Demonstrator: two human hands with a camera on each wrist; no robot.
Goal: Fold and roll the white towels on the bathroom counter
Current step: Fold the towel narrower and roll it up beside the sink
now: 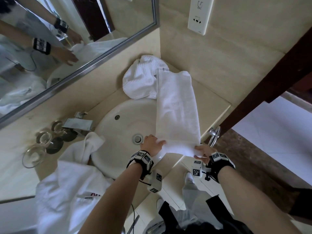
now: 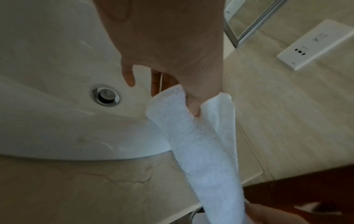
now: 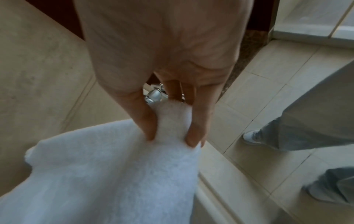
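Observation:
A long white towel (image 1: 177, 108), folded into a narrow strip, lies from the back of the beige counter (image 1: 209, 97) across the sink's right rim to the front edge. My left hand (image 1: 152, 146) pinches its near left corner, thumb tucked into the fold (image 2: 193, 106). My right hand (image 1: 201, 153) pinches the near right corner between thumb and fingers (image 3: 151, 130). The towel (image 3: 107, 174) hangs slack between both hands. A crumpled waffle-weave towel (image 1: 140, 78) sits at the back of the counter. Another white towel (image 1: 84, 147) drapes over the sink's left rim.
The round white sink (image 1: 121, 125) has a chrome drain (image 1: 137, 138) and tap (image 1: 79, 124). Several glasses (image 1: 42, 142) stand at the left. A white robe (image 1: 67, 191) lies at the near left. A chrome ring (image 1: 215, 135) hangs off the counter front. Mirror (image 1: 67, 39) behind.

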